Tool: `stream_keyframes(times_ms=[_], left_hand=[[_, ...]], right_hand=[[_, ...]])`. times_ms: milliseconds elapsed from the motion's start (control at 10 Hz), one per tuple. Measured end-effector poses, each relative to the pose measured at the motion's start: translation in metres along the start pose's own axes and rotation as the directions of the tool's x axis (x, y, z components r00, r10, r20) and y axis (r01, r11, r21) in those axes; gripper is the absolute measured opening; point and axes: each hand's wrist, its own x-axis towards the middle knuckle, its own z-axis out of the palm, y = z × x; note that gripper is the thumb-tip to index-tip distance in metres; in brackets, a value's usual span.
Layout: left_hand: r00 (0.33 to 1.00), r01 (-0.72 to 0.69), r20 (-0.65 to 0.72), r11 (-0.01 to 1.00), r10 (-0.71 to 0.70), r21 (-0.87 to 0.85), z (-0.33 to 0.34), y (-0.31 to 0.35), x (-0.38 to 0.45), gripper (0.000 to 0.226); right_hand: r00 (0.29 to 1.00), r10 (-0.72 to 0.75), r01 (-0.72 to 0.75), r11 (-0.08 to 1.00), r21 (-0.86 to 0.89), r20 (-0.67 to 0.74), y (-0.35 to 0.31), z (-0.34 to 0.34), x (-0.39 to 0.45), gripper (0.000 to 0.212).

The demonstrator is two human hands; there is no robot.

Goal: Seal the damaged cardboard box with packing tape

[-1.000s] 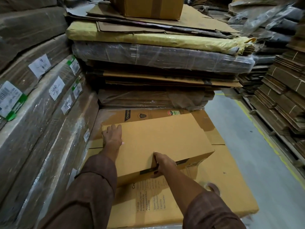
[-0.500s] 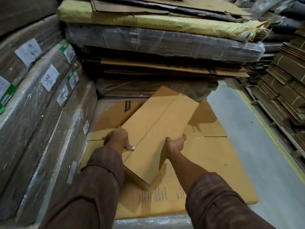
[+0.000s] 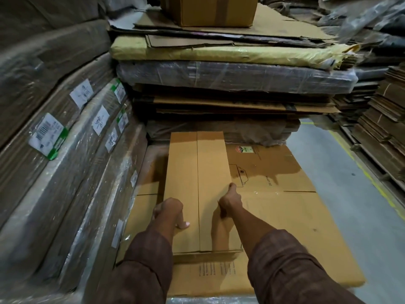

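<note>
A long, narrow brown cardboard box (image 3: 198, 185) lies lengthwise away from me on a stack of flattened cartons (image 3: 285, 216). A seam runs down the middle of its top face. My left hand (image 3: 169, 210) grips its left edge near the close end, thumb on top. My right hand (image 3: 230, 199) grips the right edge, thumb raised along the side. No packing tape is in view.
Plastic-wrapped bundles of cardboard with white labels (image 3: 65, 150) rise on the left. A tall pile of wrapped and loose cardboard (image 3: 230, 77) stands behind, with a taped box (image 3: 210, 9) on top. Grey floor with a yellow line (image 3: 341, 172) and more cardboard stacks lie to the right.
The box has turned from crosswise, through a diagonal, to lying lengthwise away from me. Both hands shifted with it to its long side edges.
</note>
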Motion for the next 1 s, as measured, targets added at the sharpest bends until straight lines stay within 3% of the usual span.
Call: stream_keyframes(times_ms=[200, 400, 700, 800, 900, 1000], left_hand=[[1.0, -0.027, 0.014, 0.999, 0.028, -0.041, 0.018, -0.007, -0.011, 0.092], [0.996, -0.059, -0.079, 0.99, 0.049, -0.128, 0.025, -0.022, -0.019, 0.088], [0.99, -0.057, -0.14, 0.985, 0.034, -0.166, 0.041, -0.031, -0.03, 0.089], [0.967, -0.071, -0.251, 0.991, 0.04, -0.113, 0.032, -0.045, -0.039, 0.075], [0.949, -0.106, -0.308, 0.988, 0.066, -0.114, 0.012, -0.058, -0.027, 0.069], [0.905, -0.265, -0.394, 0.938, 0.162, -0.222, -0.005, -0.06, -0.015, 0.053]], right_hand=[[1.0, -0.016, 0.015, 0.998, -0.058, -0.009, 0.013, 0.002, -0.019, 0.074], [0.999, -0.036, 0.036, 0.998, -0.045, -0.015, 0.022, -0.002, -0.033, 0.051], [0.999, 0.03, -0.034, 0.991, -0.128, -0.033, 0.023, 0.009, -0.047, 0.06], [0.995, -0.017, -0.019, 0.931, -0.365, -0.095, 0.013, 0.0, -0.055, 0.049], [0.972, -0.201, 0.119, 0.869, -0.48, -0.124, -0.019, -0.013, -0.063, 0.037], [0.93, -0.349, 0.266, 0.851, -0.452, -0.11, -0.056, -0.024, -0.068, 0.023]])
